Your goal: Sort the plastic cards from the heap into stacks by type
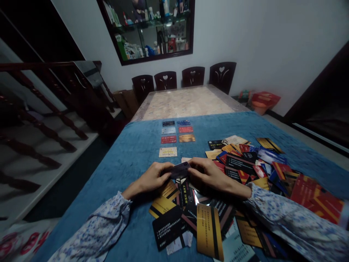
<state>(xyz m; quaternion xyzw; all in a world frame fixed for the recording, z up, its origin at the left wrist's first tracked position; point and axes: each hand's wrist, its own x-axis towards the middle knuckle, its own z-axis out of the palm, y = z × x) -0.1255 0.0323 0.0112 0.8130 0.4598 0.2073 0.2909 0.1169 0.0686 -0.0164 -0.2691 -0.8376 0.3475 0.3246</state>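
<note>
Left hand (154, 176): thumb and fingertips pinch the left end of a dark plastic card (180, 170); the floral sleeve (109, 222) reaches in from the lower left.
Right hand (208, 173): thumb and fingers close on the right end of the same card, the wrist passing in front of the pile on that side.
Dark card: raised between the two hands, just above the nearer heap and below the laid-out rows; its print is too dim to read.
Laid-out rows: two columns, a black card (168, 123) beside a blue card (183, 123), a silvery-blue card (168, 130) beside a red card (185, 129), then another red one beside a gold card (187, 138).
Fourth row: a cream card (168, 152) on the left; a pale card (185, 159) on the right, partly hidden by the right hand.
Nearer heap: overlapping cards, among them a black VIP card (187, 194), a gold card with a dark stripe (208, 229) and a black card with white print (169, 227).
Right-hand pile: mixed cards in red, blue, black and gold, overlapping.
Surface: blue cloth (122, 153) over the near part of the table, marble-patterned top (188, 100) beyond.
</note>
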